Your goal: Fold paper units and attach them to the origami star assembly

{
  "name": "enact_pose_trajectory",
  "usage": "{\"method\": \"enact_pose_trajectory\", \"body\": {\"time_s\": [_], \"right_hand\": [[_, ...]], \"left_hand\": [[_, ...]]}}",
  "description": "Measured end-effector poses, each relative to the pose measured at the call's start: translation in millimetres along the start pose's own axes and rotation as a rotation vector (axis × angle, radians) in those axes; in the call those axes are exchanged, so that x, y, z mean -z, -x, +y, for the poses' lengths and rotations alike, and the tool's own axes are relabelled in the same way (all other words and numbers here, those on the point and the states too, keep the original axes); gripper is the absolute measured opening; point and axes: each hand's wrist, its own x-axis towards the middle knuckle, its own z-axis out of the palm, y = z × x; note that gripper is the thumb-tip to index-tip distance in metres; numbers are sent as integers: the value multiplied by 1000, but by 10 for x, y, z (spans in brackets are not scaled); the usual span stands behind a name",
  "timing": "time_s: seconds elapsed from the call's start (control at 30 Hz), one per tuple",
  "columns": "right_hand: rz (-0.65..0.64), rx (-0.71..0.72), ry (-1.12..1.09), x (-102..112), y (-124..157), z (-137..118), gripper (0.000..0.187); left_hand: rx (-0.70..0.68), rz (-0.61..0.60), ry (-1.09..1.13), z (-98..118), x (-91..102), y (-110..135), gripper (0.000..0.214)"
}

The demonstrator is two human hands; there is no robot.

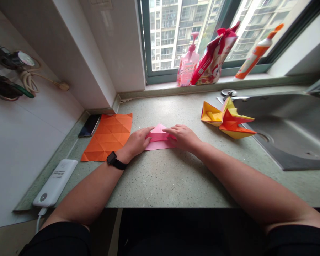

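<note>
Two bare forearms cross the speckled countertop [162, 181], the left one wearing a black watch [113, 159]. Between the hands lies a folded pink paper [158, 138], flat, with its long axis running left to right. The left hand [135, 142] presses its left end and the right hand [183, 137] its right end. The fingers are laid flat, not closed around it, and both hands are equally near.

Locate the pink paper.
Head view, centre: the pink paper lies under the left hand and right hand, orange sheet to its left, folded model to its right.
</note>
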Motion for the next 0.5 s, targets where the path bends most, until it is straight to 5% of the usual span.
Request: {"method": "enact_pose_trajectory", "body": {"time_s": [0.5], "right_hand": [[31, -63, 92, -43, -10, -46, 39]], "left_hand": [[-36, -29, -130, 51, -15, -53, 36]]}}
